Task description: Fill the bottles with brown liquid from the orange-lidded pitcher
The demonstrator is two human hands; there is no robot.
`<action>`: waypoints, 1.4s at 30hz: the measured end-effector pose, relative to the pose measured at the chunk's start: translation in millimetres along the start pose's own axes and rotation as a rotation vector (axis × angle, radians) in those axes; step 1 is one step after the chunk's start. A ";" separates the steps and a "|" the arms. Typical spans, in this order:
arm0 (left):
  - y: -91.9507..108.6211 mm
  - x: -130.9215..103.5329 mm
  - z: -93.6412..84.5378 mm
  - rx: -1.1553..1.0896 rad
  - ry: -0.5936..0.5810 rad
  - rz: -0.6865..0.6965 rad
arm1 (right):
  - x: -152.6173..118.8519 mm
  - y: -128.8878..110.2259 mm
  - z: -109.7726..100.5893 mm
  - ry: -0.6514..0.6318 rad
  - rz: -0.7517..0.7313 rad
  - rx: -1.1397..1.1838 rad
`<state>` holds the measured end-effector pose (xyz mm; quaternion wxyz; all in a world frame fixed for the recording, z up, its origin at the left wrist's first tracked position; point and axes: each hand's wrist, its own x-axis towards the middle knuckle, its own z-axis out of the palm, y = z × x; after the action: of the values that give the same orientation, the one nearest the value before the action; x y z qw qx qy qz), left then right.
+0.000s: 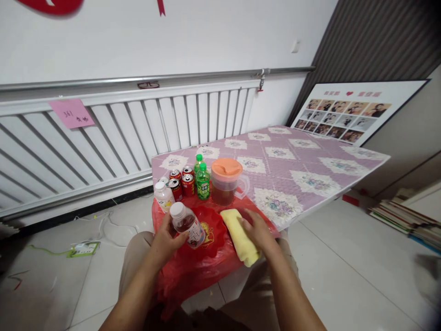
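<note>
My left hand (166, 243) is wrapped round a clear bottle (189, 226) with a white cap and dark liquid inside, tilted over a red scalloped tray (217, 236). On the right, my right hand (257, 230) rests on a rolled yellow cloth (241, 239) at the tray's right side; its fingers are curled over the cloth's edge. Behind the held bottle stands another white-capped bottle (164, 197). Several red cans (188, 185), two green bottles (203, 184) and a clear pitcher (223, 186) with an orange lid stand at the back of the red plastic sheet (186, 280).
A purple patterned tablecloth (275, 174) covers the table, which extends right. Behind it is a white radiator (131, 133) with a pipe above. A photo board (341, 112) leans at the back right. Stacked books (406, 220) lie at the far right.
</note>
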<state>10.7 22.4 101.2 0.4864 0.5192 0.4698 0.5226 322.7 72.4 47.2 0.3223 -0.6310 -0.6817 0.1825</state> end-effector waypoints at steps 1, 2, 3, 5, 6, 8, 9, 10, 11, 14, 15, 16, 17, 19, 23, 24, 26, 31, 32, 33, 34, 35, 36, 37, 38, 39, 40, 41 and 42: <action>-0.2 0.4 1.4 0.000 -0.003 0.001 | -2.4 1.0 3.4 0.003 -0.017 -0.004; -0.4 1.0 3.1 0.000 -0.002 0.003 | -5.1 1.4 7.9 -0.001 -0.035 -0.008; -0.7 1.6 5.0 0.000 0.004 0.004 | -7.9 1.3 13.1 -0.006 -0.051 -0.012; -1.3 3.2 8.9 0.001 0.012 0.002 | -12.9 0.6 24.1 -0.008 -0.065 -0.022; -1.5 4.0 10.7 -0.002 0.016 0.002 | -14.8 0.3 28.8 -0.001 -0.065 -0.028; -2.2 5.6 13.5 -0.011 0.023 0.004 | -17.0 -0.3 34.1 0.030 -0.064 -0.036; -2.6 6.3 14.5 -0.018 0.020 0.005 | -17.4 -0.8 34.1 0.053 -0.066 -0.038; -3.3 6.9 15.2 -0.024 0.019 0.007 | -17.6 -1.7 32.4 0.077 -0.070 -0.038; -4.2 7.4 15.6 -0.025 0.020 0.008 | -17.8 -3.4 29.3 0.103 -0.075 -0.036; -7.4 8.3 16.8 0.014 0.025 0.018 | -21.1 -15.0 17.0 0.163 -0.102 -0.023; -8.0 8.3 17.6 0.036 0.027 0.023 | -23.5 -21.6 13.8 0.170 -0.122 -0.008; -8.0 8.1 18.8 0.058 0.026 0.027 | -26.4 -29.3 11.8 0.167 -0.147 0.015; -7.4 7.8 20.4 0.077 0.021 0.030 | -29.9 -38.2 11.2 0.152 -0.180 0.052; -4.1 6.8 24.3 0.099 0.004 0.031 | -37.2 -57.6 13.5 0.076 -0.231 0.145; 4.6 4.9 31.3 0.082 -0.060 0.043 | -47.5 -94.0 20.4 -0.140 -0.160 0.288; 6.1 4.6 32.3 0.079 -0.082 0.048 | -48.4 -100.8 20.2 -0.175 -0.139 0.329; 8.9 3.9 34.1 0.079 -0.136 0.063 | -48.4 -110.7 16.2 -0.246 -0.126 0.442; 19.1 0.8 44.6 0.117 -0.341 0.045 | -47.0 -111.5 -2.0 -0.444 -0.081 0.717; 20.9 0.3 48.0 0.113 -0.376 0.031 | -47.7 -107.9 -5.4 -0.451 -0.055 0.724; 22.1 0.1 51.3 0.092 -0.409 0.020 | -48.8 -103.3 -8.7 -0.445 -0.032 0.722; 22.3 0.1 54.2 0.058 -0.437 0.017 | -50.1 -97.7 -12.1 -0.436 -0.013 0.718; 21.4 0.5 56.3 0.025 -0.456 0.020 | -51.4 -91.1 -15.8 -0.431 0.006 0.717; 19.5 1.3 57.4 0.005 -0.463 0.024 | -52.4 -83.4 -20.0 -0.425 0.036 0.725; 16.4 2.4 57.2 0.001 -0.453 0.026 | -52.7 -74.6 -24.5 -0.415 0.080 0.741; 12.4 3.7 55.6 0.014 -0.422 0.023 | -52.0 -64.7 -29.4 -0.392 0.137 0.760; 7.5 5.0 52.9 0.039 -0.372 0.008 | -49.7 -53.8 -34.4 -0.354 0.202 0.778; 2.1 6.3 49.1 0.059 -0.309 -0.013 | -45.4 -42.1 -39.4 -0.295 0.264 0.794; -3.7 7.4 44.6 0.076 -0.246 -0.035 | -38.7 -29.9 -44.1 -0.219 0.316 0.803; -9.6 8.2 39.6 0.093 -0.179 -0.061 | -29.5 -17.5 -48.3 -0.133 0.355 0.799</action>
<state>50.5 30.9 93.1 0.5175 0.5714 0.4640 0.4364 341.9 33.5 87.5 0.4600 -0.5511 -0.4580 0.5243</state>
